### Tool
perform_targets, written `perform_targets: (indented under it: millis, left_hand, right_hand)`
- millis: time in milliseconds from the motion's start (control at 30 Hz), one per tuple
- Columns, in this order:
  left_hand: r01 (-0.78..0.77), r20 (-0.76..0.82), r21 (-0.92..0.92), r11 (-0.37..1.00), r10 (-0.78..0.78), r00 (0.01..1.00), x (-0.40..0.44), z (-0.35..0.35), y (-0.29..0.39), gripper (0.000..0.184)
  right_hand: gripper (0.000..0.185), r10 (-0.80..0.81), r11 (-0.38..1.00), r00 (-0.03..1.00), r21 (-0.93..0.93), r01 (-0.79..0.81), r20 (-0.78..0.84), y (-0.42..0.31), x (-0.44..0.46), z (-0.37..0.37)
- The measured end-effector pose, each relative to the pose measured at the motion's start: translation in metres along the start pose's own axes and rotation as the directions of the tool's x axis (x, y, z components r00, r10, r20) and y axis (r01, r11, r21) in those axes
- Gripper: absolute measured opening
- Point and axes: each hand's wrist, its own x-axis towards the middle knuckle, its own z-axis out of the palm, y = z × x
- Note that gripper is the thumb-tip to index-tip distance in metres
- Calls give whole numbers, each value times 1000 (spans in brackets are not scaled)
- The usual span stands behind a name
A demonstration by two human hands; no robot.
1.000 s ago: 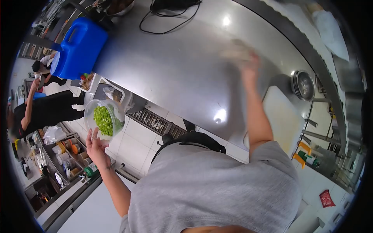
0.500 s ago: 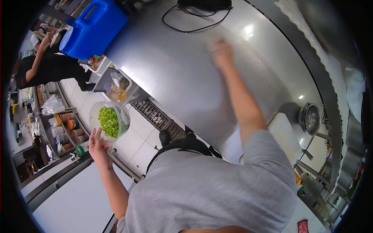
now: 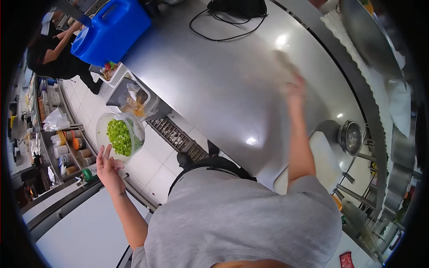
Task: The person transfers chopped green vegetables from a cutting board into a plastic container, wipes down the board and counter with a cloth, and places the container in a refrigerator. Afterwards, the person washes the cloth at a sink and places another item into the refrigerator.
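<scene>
My left hand grips the rim of a clear round plastic container, held out over the floor. Chopped green vegetable pieces lie inside it. Over the steel table, my right hand is smeared by motion. A blurred, pale brownish thing extends beyond its fingers, low at the tabletop; its kind cannot be made out.
A blue jerrycan stands at the table's far left corner, near a black item with a looped cable. Waste bins sit below the edge. On the right are a white cutting board and metal bowls. Another person stands far left.
My right hand has swept right and slightly toward me across the tabletop with the blurred thing. The container in my left hand has shifted slightly left. The other person has changed posture.
</scene>
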Motion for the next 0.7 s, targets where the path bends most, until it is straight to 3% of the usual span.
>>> perform_targets:
  millis: [33, 67, 100, 267, 333, 367, 433, 467, 533, 600, 667, 700]
  left_hand:
    - [8, -11, -12, 1000, -8, 1000, 2, -2, -5, 44]
    - [15, -23, -22, 1000, -16, 1000, 4, -5, -8, 44]
    - [22, -25, -28, 999, -22, 999, 5, -5, -9, 44]
    - [56, -51, -50, 997, -58, 997, 8, -1, -9, 47]
    - [58, -22, -66, 996, -60, 998, 11, -5, -10, 49]
    - [64, -9, -68, 996, -65, 998, 14, -6, -12, 49]
    - [70, 7, -80, 994, -70, 998, 18, -6, -11, 48]
    - [58, 20, -72, 996, -57, 998, 18, -6, -9, 48]
    - [24, 36, -58, 998, -22, 999, 21, -9, -3, 48]
    - [-11, 33, -59, 998, 13, 999, 28, -15, 1, 48]
    - [-52, 26, -66, 996, 54, 998, 39, -32, 0, 48]
    - [-71, 27, -85, 994, 73, 997, 46, -41, 0, 48]
  right_hand:
    - [40, 338, 854, 929, 463, -236, -150, 24, 17, -38]
    - [42, 323, 946, 906, 127, -299, -272, 76, 19, -63]
    - [45, 303, 892, 870, -206, -403, -390, 127, 20, -87]
    - [44, 522, 443, 722, -579, -684, -454, 110, 1, -32]
    - [44, 120, 805, 903, -492, -332, -414, 152, 39, 41]
    - [44, 172, 832, 958, -487, -267, -231, 144, 66, 82]
    - [42, 279, 898, 959, -363, -247, 38, 43, 112, 141]
    - [41, 216, 903, 973, -398, -164, 88, 3, 123, 176]
    - [36, 268, 960, 954, -121, -253, 136, -109, 113, 212]
    - [31, 207, 977, 933, -6, -215, 294, -185, 82, 241]
    - [31, -172, 969, 850, -69, 237, 498, -240, 24, 265]
    - [33, -265, 963, 795, 109, 246, 546, -269, -14, 273]
